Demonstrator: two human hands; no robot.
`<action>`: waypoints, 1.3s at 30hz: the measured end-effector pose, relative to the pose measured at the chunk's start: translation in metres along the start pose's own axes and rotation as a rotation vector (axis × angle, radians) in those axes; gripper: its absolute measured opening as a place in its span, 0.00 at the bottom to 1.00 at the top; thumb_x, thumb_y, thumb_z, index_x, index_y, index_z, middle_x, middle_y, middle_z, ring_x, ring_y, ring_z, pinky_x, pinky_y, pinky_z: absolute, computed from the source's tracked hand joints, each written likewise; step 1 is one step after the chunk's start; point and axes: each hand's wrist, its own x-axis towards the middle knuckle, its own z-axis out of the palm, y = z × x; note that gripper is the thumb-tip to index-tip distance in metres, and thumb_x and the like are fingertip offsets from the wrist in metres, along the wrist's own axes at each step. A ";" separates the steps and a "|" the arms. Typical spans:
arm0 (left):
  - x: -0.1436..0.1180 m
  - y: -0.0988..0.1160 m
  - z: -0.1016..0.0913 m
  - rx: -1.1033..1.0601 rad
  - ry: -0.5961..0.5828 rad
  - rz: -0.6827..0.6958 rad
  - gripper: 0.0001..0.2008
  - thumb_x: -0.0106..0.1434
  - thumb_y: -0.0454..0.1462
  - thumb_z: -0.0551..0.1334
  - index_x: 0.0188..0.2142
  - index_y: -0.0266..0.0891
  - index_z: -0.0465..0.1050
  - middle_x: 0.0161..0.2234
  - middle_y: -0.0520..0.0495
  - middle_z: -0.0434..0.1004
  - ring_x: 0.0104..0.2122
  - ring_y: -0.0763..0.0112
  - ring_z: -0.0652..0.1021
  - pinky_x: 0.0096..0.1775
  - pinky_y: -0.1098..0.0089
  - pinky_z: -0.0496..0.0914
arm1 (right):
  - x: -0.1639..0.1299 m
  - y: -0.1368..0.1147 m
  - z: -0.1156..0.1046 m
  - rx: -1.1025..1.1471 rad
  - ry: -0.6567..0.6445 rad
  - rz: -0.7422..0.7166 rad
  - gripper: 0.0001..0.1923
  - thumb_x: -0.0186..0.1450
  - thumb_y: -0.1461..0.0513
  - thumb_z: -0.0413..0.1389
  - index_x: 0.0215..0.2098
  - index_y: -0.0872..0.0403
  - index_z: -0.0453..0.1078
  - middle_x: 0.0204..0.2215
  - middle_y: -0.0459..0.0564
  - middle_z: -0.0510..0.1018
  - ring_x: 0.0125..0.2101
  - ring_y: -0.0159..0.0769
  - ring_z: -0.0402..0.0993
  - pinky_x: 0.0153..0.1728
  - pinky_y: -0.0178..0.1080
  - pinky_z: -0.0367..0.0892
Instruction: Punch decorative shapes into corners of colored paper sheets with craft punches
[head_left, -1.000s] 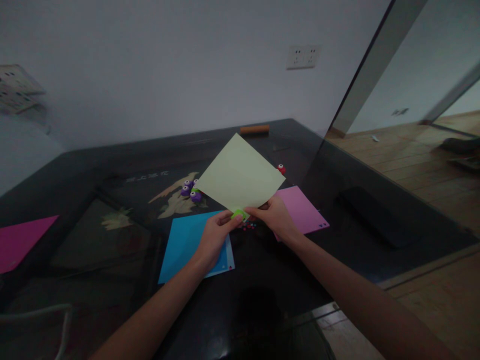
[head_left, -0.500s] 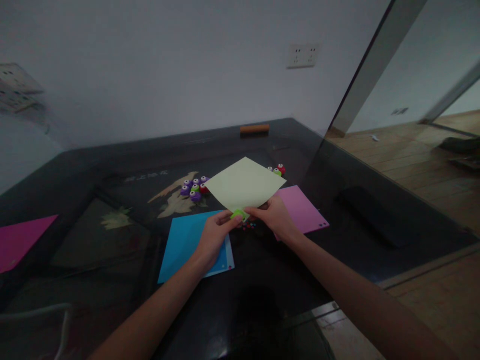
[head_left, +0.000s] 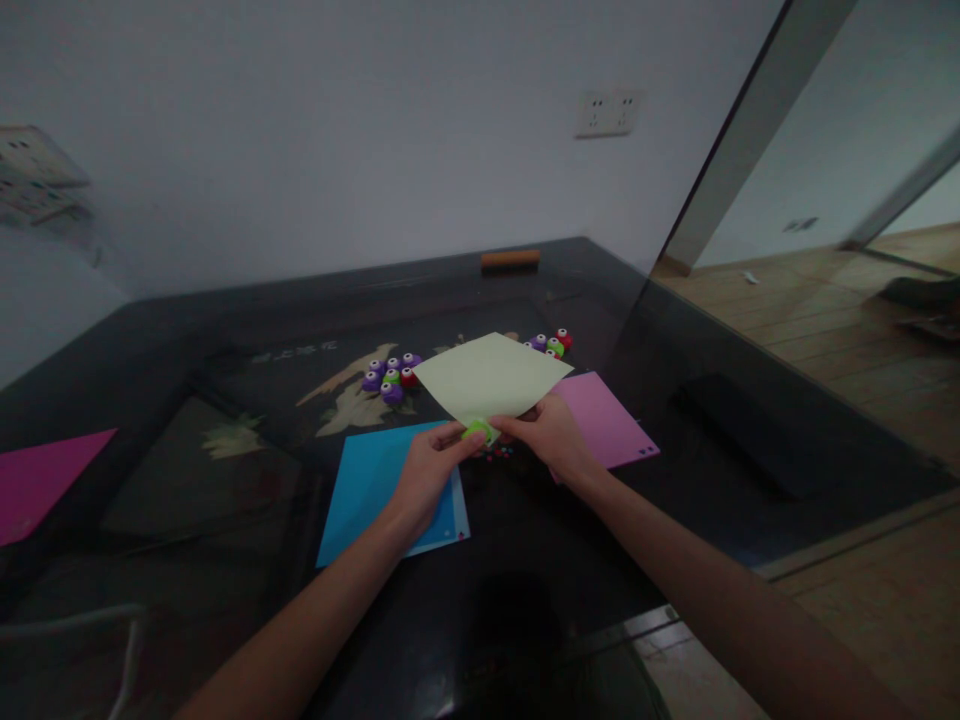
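My left hand (head_left: pixel 433 468) is closed on a small lime-green craft punch (head_left: pixel 478 431), thumb on top. The near corner of a pale yellow-green sheet of paper (head_left: pixel 491 375) sits at the punch. My right hand (head_left: pixel 553 430) pinches that sheet near the same corner; its other fingers are under the paper. The sheet is held above the table, its far corner pointing away from me. Tiny coloured paper bits (head_left: pixel 500 453) lie below the hands. Blue paper (head_left: pixel 367 480) lies under my left wrist, and pink paper (head_left: pixel 600 425) with small cut-outs at one corner is beside my right hand.
Several purple, green and red punches (head_left: pixel 391 378) stand left of the sheet. More punches (head_left: pixel 555 347) stand behind its right side. A brown cylinder (head_left: pixel 510 260) lies at the dark table's (head_left: pixel 247 580) far edge. Magenta paper (head_left: pixel 49 480) is at far left.
The sheet's far corner has dipped and the paper bows more, uncovering more of the punches behind it on the right. Both hands have stayed in nearly the same place.
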 end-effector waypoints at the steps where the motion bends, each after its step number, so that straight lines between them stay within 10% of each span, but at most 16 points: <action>1: 0.000 0.000 0.000 -0.002 -0.003 0.003 0.15 0.51 0.41 0.69 0.38 0.37 0.79 0.38 0.43 0.81 0.39 0.62 0.77 0.43 0.66 0.68 | 0.000 0.001 0.000 0.002 -0.002 -0.006 0.12 0.50 0.61 0.64 0.31 0.60 0.74 0.28 0.54 0.81 0.27 0.41 0.77 0.27 0.40 0.73; 39: 0.003 -0.002 -0.001 0.014 -0.011 -0.007 0.17 0.50 0.42 0.69 0.37 0.34 0.78 0.37 0.42 0.82 0.40 0.58 0.78 0.46 0.62 0.68 | -0.002 -0.001 -0.002 -0.035 0.015 -0.020 0.11 0.50 0.62 0.63 0.31 0.59 0.75 0.30 0.54 0.81 0.29 0.42 0.78 0.29 0.42 0.74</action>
